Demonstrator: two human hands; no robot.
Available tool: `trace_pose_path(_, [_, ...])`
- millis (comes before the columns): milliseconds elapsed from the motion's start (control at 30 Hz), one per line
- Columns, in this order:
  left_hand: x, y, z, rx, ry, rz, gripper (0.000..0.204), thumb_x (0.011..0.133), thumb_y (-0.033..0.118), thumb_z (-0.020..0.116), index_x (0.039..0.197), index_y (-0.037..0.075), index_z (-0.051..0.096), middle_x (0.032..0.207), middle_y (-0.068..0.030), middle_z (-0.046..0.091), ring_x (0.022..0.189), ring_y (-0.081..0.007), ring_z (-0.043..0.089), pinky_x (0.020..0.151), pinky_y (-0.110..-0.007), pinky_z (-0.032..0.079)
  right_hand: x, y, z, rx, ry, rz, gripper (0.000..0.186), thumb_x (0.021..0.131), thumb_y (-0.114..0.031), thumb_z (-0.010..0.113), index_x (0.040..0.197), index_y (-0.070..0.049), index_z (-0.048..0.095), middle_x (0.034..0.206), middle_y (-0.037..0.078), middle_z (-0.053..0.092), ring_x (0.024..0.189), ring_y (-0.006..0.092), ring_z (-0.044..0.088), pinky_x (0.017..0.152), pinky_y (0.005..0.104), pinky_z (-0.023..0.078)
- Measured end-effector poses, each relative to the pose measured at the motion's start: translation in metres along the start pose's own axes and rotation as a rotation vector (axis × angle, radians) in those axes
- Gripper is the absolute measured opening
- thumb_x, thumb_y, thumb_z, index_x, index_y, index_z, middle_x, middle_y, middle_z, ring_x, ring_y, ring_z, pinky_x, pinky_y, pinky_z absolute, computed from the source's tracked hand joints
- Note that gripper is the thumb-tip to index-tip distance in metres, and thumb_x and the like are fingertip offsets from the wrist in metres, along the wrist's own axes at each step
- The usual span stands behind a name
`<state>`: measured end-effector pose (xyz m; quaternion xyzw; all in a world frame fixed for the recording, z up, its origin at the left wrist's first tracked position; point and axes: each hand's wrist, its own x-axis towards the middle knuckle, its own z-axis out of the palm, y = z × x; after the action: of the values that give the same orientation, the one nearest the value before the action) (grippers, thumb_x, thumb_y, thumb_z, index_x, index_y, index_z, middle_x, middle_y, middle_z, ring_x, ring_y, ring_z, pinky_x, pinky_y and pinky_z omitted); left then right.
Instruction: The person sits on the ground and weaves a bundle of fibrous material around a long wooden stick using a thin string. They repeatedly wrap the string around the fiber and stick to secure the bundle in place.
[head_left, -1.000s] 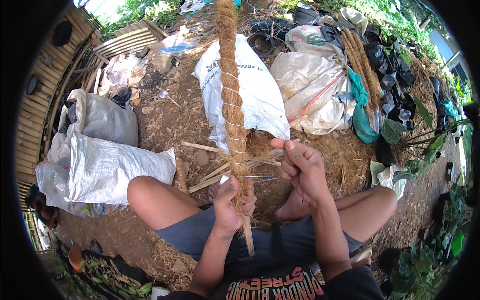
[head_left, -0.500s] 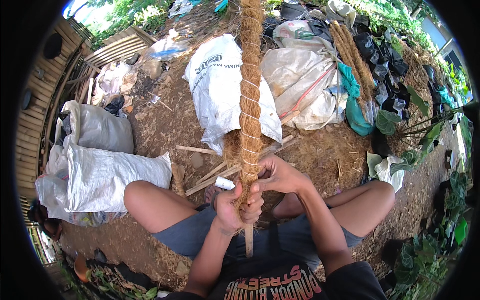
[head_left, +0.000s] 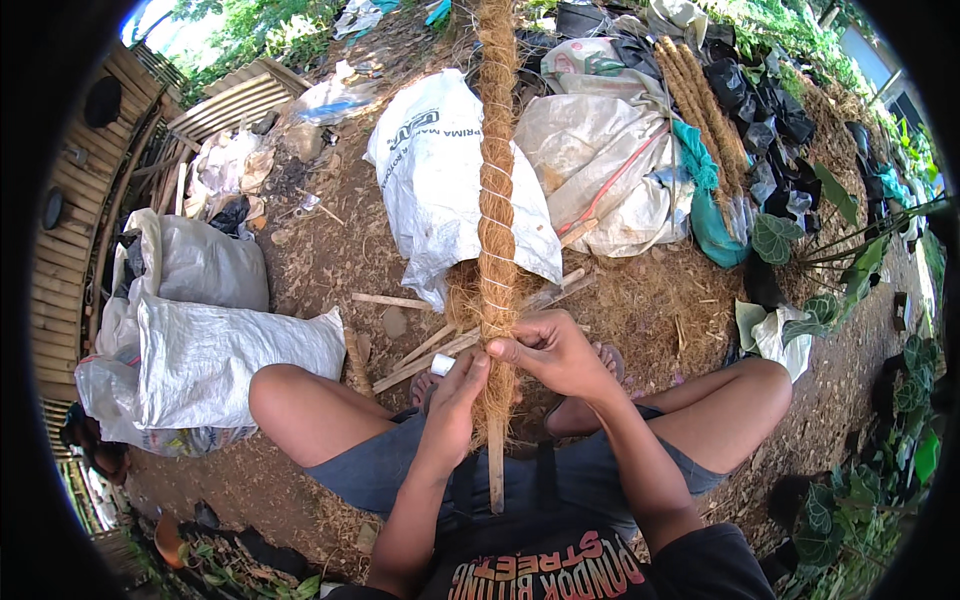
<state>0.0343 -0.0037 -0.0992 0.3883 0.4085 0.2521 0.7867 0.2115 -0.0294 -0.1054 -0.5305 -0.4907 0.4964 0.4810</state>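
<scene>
A long coir pole (head_left: 497,210), brown fibre bound round with thin white string, stands upright before me. Its bare wooden stick end (head_left: 496,475) sticks out below the fibre, over my lap. My left hand (head_left: 455,405) is closed round the lower fibre, its thumb on the near side and its fingers partly hidden behind the pole. A small white spool (head_left: 442,365) shows beside that thumb. Just above, my right hand (head_left: 562,352) pinches at the pole's right side, thumb against the fibre. Whatever lies between those fingertips is too small to make out.
A white sack (head_left: 440,170) with loose fibre at its mouth lies ahead. Pale sacks (head_left: 610,170) lie right of it, others (head_left: 235,360) at left. More coir poles (head_left: 705,120) rest at far right. Wooden sticks (head_left: 425,350) lie near my feet; leafy plants (head_left: 835,250) stand right.
My left hand has loosened its fist, with the thumb now pointing up along the pole. The right thumb has moved left across the fibre. The spool has shifted slightly left.
</scene>
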Motion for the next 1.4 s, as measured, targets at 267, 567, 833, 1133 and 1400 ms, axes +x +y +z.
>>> trace_pose_path(267, [-0.013,-0.009,0.005,0.009,-0.012,0.096,0.033,0.11,0.04,0.049,0.114,0.007,0.053,0.069,0.0063,0.044,0.052,-0.0016,0.038,0.045,-0.02,0.032,-0.001,-0.012,0.025,0.266,0.216,0.028,0.034,0.103,-0.023,0.067,0.123,0.004,0.068,0.07,-0.007,0.049,0.065,-0.0005,0.036,0.055,0.0222,0.029])
trace_pose_path(567, [-0.014,-0.007,-0.023,-0.395,-0.288,-0.018,0.042,0.106,0.046,0.05,0.097,0.004,0.05,0.066,0.0029,0.034,0.047,-0.0062,0.027,0.04,-0.024,0.018,-0.006,-0.01,0.012,1.187,0.134,0.184,0.052,0.11,-0.027,0.051,0.148,0.007,0.043,0.074,-0.007,0.026,0.06,0.0042,0.027,0.056,0.0215,0.03])
trace_pose_path(833, [-0.009,-0.016,-0.026,-0.49,-0.474,-0.081,0.044,0.104,0.048,0.052,0.094,0.005,0.048,0.065,0.0017,0.032,0.047,-0.0077,0.026,0.041,-0.026,0.018,-0.013,0.004,0.011,1.21,0.166,0.238,0.044,0.109,-0.021,0.052,0.143,0.006,0.049,0.073,-0.008,0.027,0.059,0.004,0.029,0.057,0.0215,0.035])
trace_pose_path(1133, [0.008,-0.019,-0.033,-0.642,-0.624,-0.214,0.043,0.103,0.049,0.054,0.095,0.006,0.049,0.064,0.0004,0.031,0.047,-0.0101,0.025,0.043,-0.028,0.018,-0.023,0.001,0.019,0.305,0.093,0.127,0.04,0.101,-0.027,0.067,0.13,0.001,0.064,0.088,0.001,0.061,0.072,0.0107,0.053,0.066,0.0284,0.044])
trace_pose_path(1400, [0.007,-0.021,-0.027,-0.577,-0.57,-0.175,0.046,0.105,0.051,0.046,0.097,0.007,0.048,0.063,0.0014,0.032,0.046,-0.0081,0.024,0.041,-0.026,0.018,-0.034,-0.025,0.007,-0.568,0.118,-0.218,0.031,0.093,-0.027,0.073,0.104,0.001,0.069,0.095,0.019,0.065,0.09,0.0383,0.065,0.078,0.0446,0.049])
